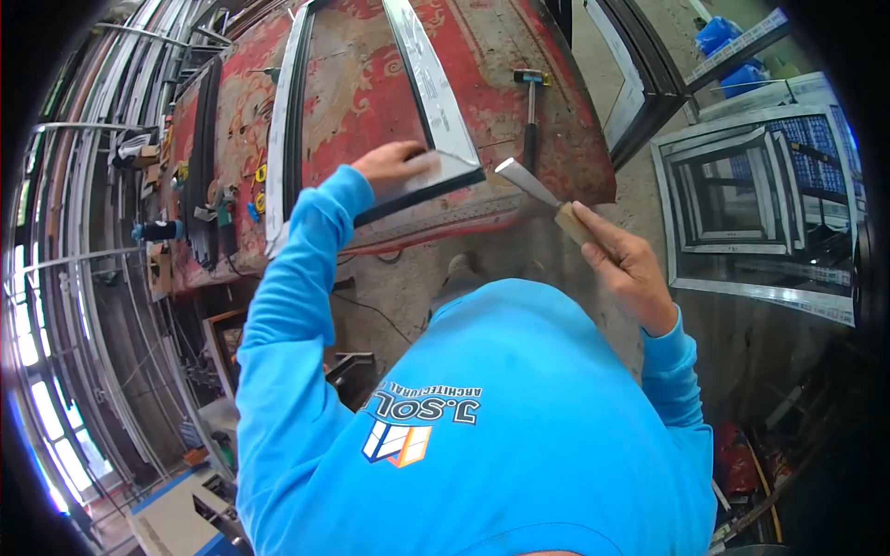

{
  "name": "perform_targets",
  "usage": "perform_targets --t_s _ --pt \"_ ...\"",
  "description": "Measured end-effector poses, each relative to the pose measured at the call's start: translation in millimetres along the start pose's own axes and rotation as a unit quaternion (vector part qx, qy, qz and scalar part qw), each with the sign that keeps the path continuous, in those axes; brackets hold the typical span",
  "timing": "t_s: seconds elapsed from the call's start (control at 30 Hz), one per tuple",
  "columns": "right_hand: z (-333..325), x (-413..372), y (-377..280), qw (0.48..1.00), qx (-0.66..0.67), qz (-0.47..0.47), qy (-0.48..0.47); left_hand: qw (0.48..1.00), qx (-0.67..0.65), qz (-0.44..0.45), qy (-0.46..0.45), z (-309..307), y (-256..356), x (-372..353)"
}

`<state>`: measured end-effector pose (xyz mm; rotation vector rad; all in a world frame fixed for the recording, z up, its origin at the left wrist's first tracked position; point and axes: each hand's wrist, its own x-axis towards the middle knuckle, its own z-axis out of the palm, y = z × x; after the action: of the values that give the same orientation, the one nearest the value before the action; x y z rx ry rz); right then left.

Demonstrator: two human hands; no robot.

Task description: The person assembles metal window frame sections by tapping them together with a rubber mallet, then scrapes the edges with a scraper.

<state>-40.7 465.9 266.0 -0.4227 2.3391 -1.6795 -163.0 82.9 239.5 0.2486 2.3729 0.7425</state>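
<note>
A window frame (436,93) with silvery film on its faces lies on the red patterned carpet that covers the workbench. My left hand (394,167) is over the frame's near rail by the corner, fingers stretched out and slightly blurred, gripping nothing. In my right hand (630,264) is a putty knife (528,183) with a wooden handle, its flat flared blade pointing up and left toward the frame's corner. Fingers and thumb wrap round the handle, off the bench's near edge. A hammer (530,116) with a dark grip lies on the carpet, right of the frame.
The carpeted workbench (575,139) ends just ahead of my body. Window frames (760,204) lean at the right, with dark profiles (640,74) nearby. Long metal profiles (83,185) fill racks at the left. Tools (260,190) lie on the bench's left side. A cable (371,310) crosses the floor.
</note>
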Motion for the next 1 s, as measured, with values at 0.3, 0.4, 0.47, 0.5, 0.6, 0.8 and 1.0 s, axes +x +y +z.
perform_targets --t_s 0.3,0.4,0.47,0.5,0.6,0.8,1.0 --pt "-29 24 -58 0.978 -0.179 -0.096 0.055 0.999 0.028 -0.024 0.040 -50 44 10" --pt "-33 34 -72 0.961 -0.252 -0.101 0.051 0.995 0.063 -0.036 0.065 -60 51 7" --pt "-31 44 -74 0.948 -0.266 -0.170 0.043 0.996 0.064 -0.033 0.060 -64 52 5" --pt "-30 47 -79 0.947 -0.276 -0.162 0.039 0.994 0.069 -0.030 0.073 -64 51 6" --pt "-25 56 -89 0.937 -0.322 -0.138 0.019 0.991 0.091 -0.031 0.088 -68 52 4" --pt "-16 66 -77 0.935 -0.324 -0.144 0.033 0.995 0.072 -0.040 0.060 -75 48 5" --pt "24 53 -18 0.975 -0.047 -0.192 0.098 0.995 0.043 -0.058 0.067 -80 56 2"
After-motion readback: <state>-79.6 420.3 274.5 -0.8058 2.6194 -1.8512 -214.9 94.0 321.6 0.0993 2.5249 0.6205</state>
